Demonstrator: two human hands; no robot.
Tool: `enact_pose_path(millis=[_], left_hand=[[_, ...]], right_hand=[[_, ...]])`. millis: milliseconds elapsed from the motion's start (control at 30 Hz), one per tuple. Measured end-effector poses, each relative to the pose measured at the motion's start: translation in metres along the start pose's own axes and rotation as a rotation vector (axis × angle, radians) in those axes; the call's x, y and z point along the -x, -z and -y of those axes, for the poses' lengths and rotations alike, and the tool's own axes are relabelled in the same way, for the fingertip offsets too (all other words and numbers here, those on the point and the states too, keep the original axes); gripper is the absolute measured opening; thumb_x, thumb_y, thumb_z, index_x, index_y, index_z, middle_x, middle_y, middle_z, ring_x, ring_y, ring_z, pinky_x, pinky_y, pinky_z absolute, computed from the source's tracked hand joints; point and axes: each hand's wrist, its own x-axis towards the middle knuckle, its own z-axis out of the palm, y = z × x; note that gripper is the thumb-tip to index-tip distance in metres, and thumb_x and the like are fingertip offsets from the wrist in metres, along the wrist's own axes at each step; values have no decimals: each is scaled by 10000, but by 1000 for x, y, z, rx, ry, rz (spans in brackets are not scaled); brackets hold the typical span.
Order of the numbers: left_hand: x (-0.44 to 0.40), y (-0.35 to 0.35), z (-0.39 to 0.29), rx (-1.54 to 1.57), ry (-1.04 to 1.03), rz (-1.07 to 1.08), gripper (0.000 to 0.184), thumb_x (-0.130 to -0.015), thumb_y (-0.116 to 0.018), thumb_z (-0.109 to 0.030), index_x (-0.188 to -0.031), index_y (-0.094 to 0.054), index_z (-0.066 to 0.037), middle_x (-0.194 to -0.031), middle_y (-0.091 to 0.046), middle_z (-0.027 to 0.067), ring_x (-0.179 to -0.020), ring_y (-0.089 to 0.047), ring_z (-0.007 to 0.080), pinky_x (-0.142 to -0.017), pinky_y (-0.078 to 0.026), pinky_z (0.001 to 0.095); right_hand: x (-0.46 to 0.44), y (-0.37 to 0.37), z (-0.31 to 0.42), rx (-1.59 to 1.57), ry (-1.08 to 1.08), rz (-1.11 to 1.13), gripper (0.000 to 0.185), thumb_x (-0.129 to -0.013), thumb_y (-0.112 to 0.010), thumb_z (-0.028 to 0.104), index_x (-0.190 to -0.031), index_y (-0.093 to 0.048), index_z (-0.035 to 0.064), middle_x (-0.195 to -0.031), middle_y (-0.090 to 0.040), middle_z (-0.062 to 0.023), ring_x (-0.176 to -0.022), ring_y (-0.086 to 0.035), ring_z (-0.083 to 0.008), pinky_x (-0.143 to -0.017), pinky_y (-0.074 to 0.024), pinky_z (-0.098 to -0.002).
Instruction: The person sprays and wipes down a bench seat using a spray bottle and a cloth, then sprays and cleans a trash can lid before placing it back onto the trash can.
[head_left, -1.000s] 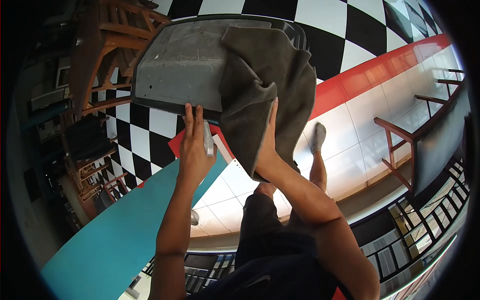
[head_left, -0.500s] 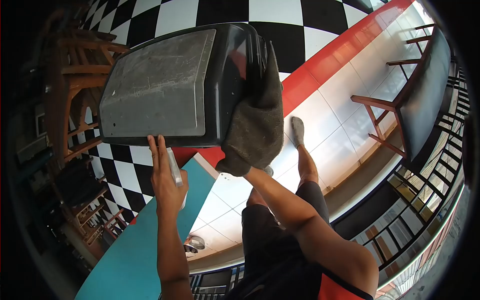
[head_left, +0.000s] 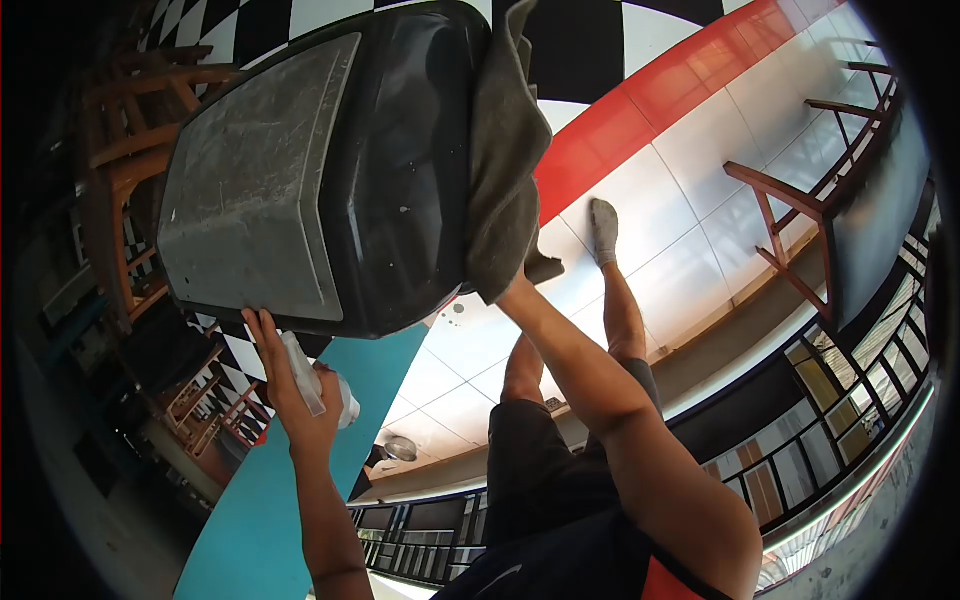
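A large black case with a scratched grey panel [head_left: 250, 190] fills the upper left middle, its glossy black side [head_left: 400, 170] facing right. My left hand [head_left: 300, 390] has two fingertips against the panel's lower edge and its other fingers closed around a whitish translucent object [head_left: 303, 375], perhaps a bottle. A dark grey-brown cloth [head_left: 503, 170] hangs along the case's right side. My right hand [head_left: 512, 285] is mostly hidden under the cloth, close to the case's lower right corner.
A teal surface [head_left: 270, 480] lies below the case. Wooden chairs [head_left: 135, 160] stand at the left, and a bench with reddish legs [head_left: 790, 200] at the right. Black and white checks, a red strip [head_left: 620, 135] and white tiles [head_left: 690, 170] cover the floor.
The cloth has gone from draped over the panel to the case's right side, with my right hand. The case now shows more of its black side and appears closer.
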Motion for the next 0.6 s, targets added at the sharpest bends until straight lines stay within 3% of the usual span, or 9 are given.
enact_pose_path(millis=[67,133,267,367,400,500,600], left_hand=[[2,0,0,-1,1,14,886,-727,-542,55,-1554,-231,-11,-1631,-148,246,-1478,-212,448,-1141,-320,523],[-1,-1,-1,3,-14,18,897,-724,-552,50,-1556,-221,-7,-1632,-138,247,-1484,-196,445,-1141,-321,525],[-8,-4,-10,-26,29,-15,890,-730,-553,36,-1554,-220,-2,-1627,-143,258,-1470,-231,454,-1133,-336,524],[-11,-13,-9,-40,-15,-71,877,-740,-545,24,-1555,-222,-16,-1629,-148,249,-1454,-265,463,-1122,-356,526],[-13,-14,-11,-41,-5,-76,880,-738,-546,26,-1555,-223,-19,-1629,-150,245,-1452,-270,464,-1121,-360,525],[-19,-16,-20,-47,35,-89,903,-722,-559,35,-1558,-224,-37,-1631,-153,235,-1442,-290,463,-1122,-365,526],[-22,-20,-24,-51,29,-134,892,-731,-560,59,-1554,-232,-42,-1632,-154,222,-1375,-398,473,-1019,-494,495]], right_hand=[[62,-2,33,153,22,87,485,-991,-481,134,-1459,-398,35,-1418,-492,-156,-1297,-493,-223,-1079,-403,-320],[60,4,44,261,98,167,486,-985,-496,160,-1449,-420,40,-1406,-508,-154,-1303,-492,-227,-1086,-398,-323],[-85,29,15,571,223,224,490,-973,-528,213,-1430,-462,49,-1383,-540,-150,-1314,-490,-235,-1100,-388,-329],[-206,44,13,866,95,435,496,-965,-551,253,-1416,-494,57,-1366,-563,-147,-1323,-489,-240,-1111,-380,-334],[-224,41,9,824,47,491,498,-962,-559,266,-1411,-505,59,-1360,-571,-146,-1326,-488,-242,-1114,-378,-335],[-179,20,-22,186,-27,445,505,-981,-546,270,-1433,-472,57,-1372,-560,-137,-1308,-501,-224,-1097,-397,-325],[-144,17,-38,-397,-74,383,513,-1000,-534,274,-1454,-440,56,-1383,-548,-128,-1289,-513,-206,-1080,-417,-315]])
